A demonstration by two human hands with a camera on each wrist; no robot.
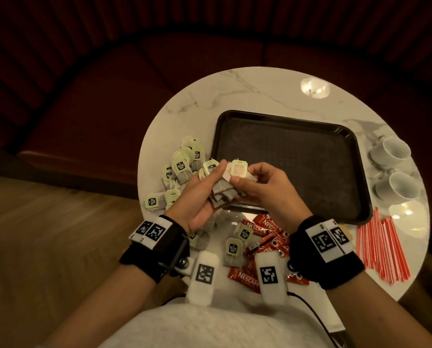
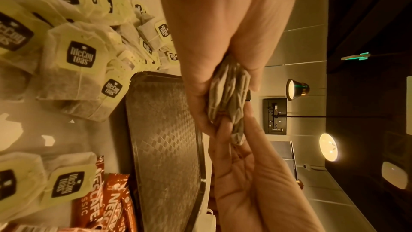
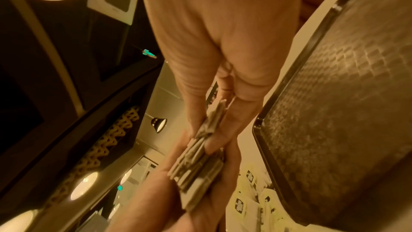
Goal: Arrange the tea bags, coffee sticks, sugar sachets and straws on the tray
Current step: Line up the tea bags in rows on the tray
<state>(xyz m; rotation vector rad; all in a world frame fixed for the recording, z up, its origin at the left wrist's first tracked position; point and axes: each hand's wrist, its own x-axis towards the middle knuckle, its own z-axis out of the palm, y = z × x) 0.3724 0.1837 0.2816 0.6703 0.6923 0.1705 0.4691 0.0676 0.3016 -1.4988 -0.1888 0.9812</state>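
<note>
Both hands hold one stack of tea bags above the near left corner of the dark tray. My left hand grips the stack from the left, and my right hand pinches it from the right, thumb on top. The same stack of tea bags shows edge-on in the left wrist view and again as the stack in the right wrist view. A loose pile of tea bags lies left of the tray. Red coffee sticks lie near the front edge. Red straws lie at the right.
Two white cups stand on the marble table right of the tray. The tray's floor is bare. A dark red sofa curves behind the table, and wooden floor lies to the left.
</note>
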